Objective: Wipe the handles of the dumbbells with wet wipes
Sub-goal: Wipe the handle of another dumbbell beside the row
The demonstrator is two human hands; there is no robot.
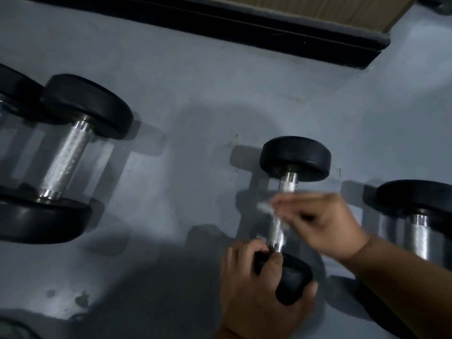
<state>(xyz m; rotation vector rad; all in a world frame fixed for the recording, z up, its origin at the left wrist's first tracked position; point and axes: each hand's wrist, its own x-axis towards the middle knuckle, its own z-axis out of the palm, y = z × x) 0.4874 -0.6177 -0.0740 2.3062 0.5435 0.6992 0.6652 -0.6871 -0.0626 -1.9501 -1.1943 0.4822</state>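
Observation:
A small dumbbell (294, 159) with black heads and a knurled chrome handle (277, 231) lies on the grey floor at centre right. My left hand (252, 287) grips its near black head (292, 277). My right hand (325, 221), blurred by motion, pinches a white wet wipe (266, 207) against the middle of the handle. The upper part of the handle shows bare just below the far head.
A large dumbbell (66, 157) lies at the left, with another behind it at the frame edge. A third dumbbell (418, 216) lies at the right. A black skirting strip (244, 23) runs along the wall at the top.

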